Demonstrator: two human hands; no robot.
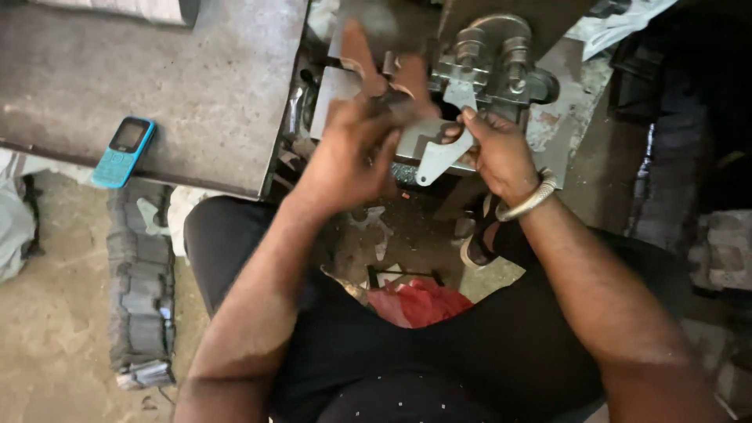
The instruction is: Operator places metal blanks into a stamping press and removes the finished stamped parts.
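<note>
— What is the person holding?

— A flat grey metal piece [439, 160] with a cut-out shape and a round end that points near and left. The right hand [501, 153] grips it by its right edge, thumb on top. The left hand [348, 153] is curled around its left part, fingers bent over it.

— Where is it?

— In the middle, just in front of a grey metal machine [493, 63] with two round knobs on top.

— What is around?

— A dark, worn metal table [180, 86] is far on the left. The floor [55, 329] is dusty and grey. A red cloth [419, 301] lies on the person's lap.

— Any packages or labels?

— I can't see any. There is a small blue phone [124, 150] with buttons near the left edge of the table, and a silver bangle [529, 202] on the right wrist.
</note>
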